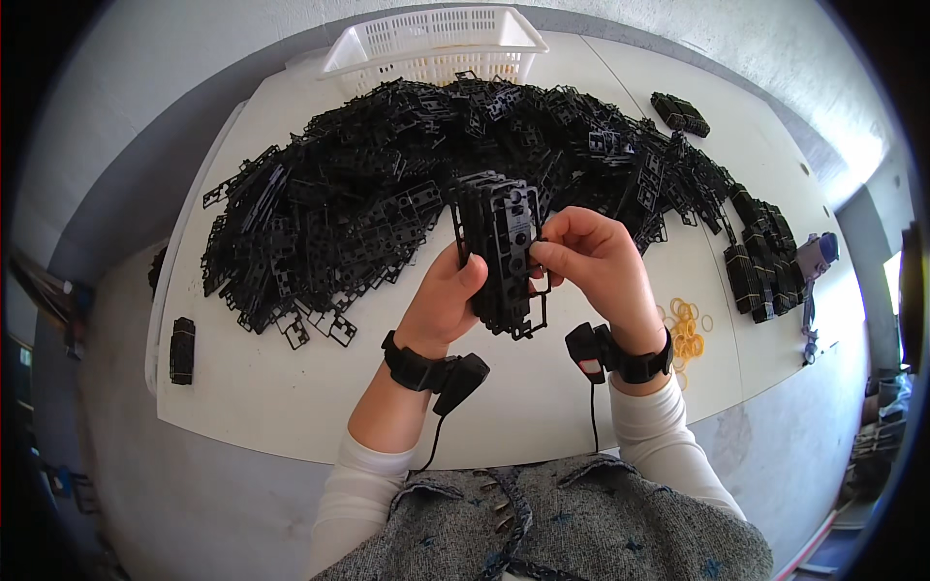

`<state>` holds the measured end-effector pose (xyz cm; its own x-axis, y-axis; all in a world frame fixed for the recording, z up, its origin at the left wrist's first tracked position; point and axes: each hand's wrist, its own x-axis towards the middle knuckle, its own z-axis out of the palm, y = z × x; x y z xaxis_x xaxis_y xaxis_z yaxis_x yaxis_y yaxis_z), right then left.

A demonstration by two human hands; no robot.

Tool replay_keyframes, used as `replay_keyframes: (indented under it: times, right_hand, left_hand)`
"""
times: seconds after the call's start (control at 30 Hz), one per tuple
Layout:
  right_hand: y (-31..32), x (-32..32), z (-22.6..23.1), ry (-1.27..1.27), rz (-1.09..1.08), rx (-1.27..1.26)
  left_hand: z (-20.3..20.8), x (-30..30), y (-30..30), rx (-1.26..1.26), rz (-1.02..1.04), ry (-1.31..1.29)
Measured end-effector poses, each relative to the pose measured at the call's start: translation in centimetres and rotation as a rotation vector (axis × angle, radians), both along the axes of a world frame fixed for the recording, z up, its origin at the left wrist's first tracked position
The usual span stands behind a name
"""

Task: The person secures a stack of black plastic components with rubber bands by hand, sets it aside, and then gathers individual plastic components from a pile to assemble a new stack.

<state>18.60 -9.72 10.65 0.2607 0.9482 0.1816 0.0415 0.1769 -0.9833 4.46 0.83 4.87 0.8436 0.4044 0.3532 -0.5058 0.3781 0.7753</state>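
Note:
A stack of black plastic frames (504,247) is held upright above the near middle of the table. My left hand (444,295) is wrapped round its left side, the thumb lying along the front. At its right edge my right hand (586,247) pinches the rim of a frame between thumb and fingers. Both hands are closed on the stack. Behind them spreads a large heap of loose black plastic frames (329,213). Yellow rubber bands (686,334) lie in a small pile to the right of my right wrist.
A white plastic basket (436,53) stands behind the heap. Bundled black stacks (760,257) sit at the right, beside a purple-grey tool (819,254). Another bundle (680,114) lies far right, and one more bundle (182,351) near the left edge of the white table (291,412).

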Motion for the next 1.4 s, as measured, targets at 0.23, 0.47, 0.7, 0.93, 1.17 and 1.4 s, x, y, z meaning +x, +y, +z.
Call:
replay_keyframes:
  times: [0.23, 0.47, 0.7, 0.93, 1.17, 1.4]
  right_hand:
    - [0.2, 0.0, -0.5, -0.112, -0.098, -0.001]
    - [0.6, -0.3, -0.6, -0.109, -0.099, 0.040]
    - [0.8, -1.0, -0.7, -0.197, -0.135, 0.088]
    - [1.0, 0.0, -1.4, 0.056, -0.001, 0.113]
    - [0.9, 0.1, -1.4, -0.202, -0.073, 0.110]
    - [0.8, 0.1, -1.5, -0.142, -0.010, 0.162]
  left_hand:
    - [0.2, 0.2, -0.4, 0.032, 0.051, 0.084]
    - [0.7, 0.4, -0.8, -0.050, -0.060, -0.018]
    - [0.2, 0.3, -0.2, -0.039, -0.046, -0.001]
    - [0.5, 0.4, -0.4, -0.076, -0.044, 0.023]
    - [0.7, 0.2, -0.5, -0.041, -0.004, 0.100]
    - [0.0, 0.2, 0.0, -0.056, 0.046, 0.089]
